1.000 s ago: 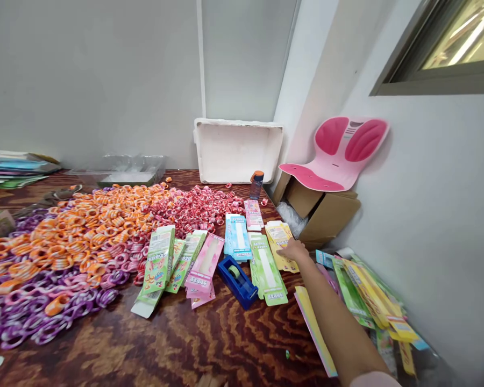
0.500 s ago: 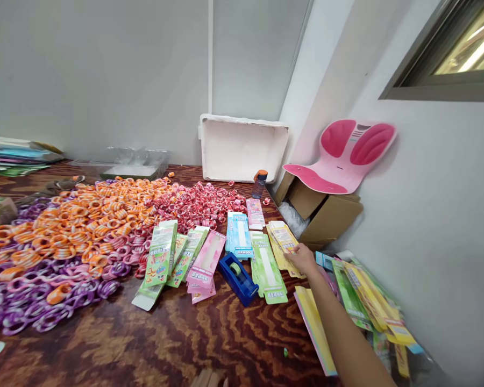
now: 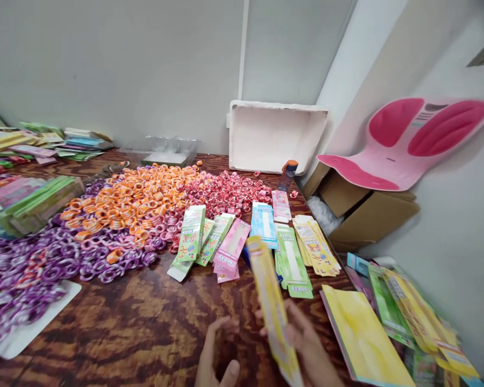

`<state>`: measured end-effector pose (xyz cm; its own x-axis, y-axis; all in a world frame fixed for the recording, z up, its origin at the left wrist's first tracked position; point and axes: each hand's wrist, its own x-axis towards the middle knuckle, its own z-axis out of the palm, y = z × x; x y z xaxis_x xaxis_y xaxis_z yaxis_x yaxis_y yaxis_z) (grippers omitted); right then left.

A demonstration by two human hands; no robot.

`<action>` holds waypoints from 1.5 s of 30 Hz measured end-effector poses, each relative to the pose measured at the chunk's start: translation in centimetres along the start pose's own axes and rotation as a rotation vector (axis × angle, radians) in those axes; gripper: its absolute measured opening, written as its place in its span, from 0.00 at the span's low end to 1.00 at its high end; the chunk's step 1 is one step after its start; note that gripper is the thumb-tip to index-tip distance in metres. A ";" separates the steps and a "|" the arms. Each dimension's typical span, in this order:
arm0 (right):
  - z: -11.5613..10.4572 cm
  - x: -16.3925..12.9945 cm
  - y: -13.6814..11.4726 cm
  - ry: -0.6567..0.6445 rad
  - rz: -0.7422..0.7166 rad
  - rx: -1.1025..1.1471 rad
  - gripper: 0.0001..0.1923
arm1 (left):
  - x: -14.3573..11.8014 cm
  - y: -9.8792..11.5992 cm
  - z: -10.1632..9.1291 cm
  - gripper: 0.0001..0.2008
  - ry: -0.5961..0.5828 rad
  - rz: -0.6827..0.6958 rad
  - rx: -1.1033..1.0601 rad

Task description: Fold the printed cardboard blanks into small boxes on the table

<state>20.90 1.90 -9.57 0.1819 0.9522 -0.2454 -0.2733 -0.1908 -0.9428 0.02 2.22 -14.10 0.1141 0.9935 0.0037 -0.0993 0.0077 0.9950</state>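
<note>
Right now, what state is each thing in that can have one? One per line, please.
Slim yellow cardboard carton: tilted, in right hand
Left hand: open, empty
White rectangular tub: on its side, opening facing camera
Brown cardboard box: open
Dark plastic bottle: upright, orange cap on
Pink plastic seat: atop the box

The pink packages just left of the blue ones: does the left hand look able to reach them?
Probably yes: the left hand looks open, with only tabletop between it and the pink packages; the yellow package in the right hand is farther right.
</note>
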 end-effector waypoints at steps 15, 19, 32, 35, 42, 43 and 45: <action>4.8 -5.9 7.7 -0.144 0.046 0.040 0.22 | 1.1 4.8 -1.5 0.35 -0.063 -0.325 -0.344; 4.8 -6.0 8.0 0.195 -0.148 -0.409 0.18 | 2.7 3.6 -5.6 0.29 0.194 -0.328 -0.052; 5.3 -7.8 6.7 0.052 -0.484 -0.756 0.40 | 0.7 5.5 -2.3 0.39 -0.357 -0.454 -0.640; 3.9 -8.2 6.5 -0.114 -0.519 -0.712 0.35 | 2.4 7.1 -0.4 0.30 -0.171 -0.627 -1.021; 2.2 -9.1 2.1 0.060 -0.602 -0.499 0.13 | 2.8 9.1 0.2 0.30 0.204 -0.741 -1.044; 2.2 -9.0 1.0 0.095 -0.609 -0.478 0.10 | 2.4 8.9 -0.1 0.32 0.161 -0.783 -0.972; 1.8 -8.5 -1.5 0.195 -0.560 -0.422 0.08 | 1.9 8.2 -1.0 0.36 0.105 -0.757 -0.786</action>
<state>18.05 -5.48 -5.66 0.3639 0.8815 0.3010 0.2911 0.1994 -0.9357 -1.58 4.33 -6.03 0.3303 0.7051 -0.6275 -0.6460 0.6536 0.3943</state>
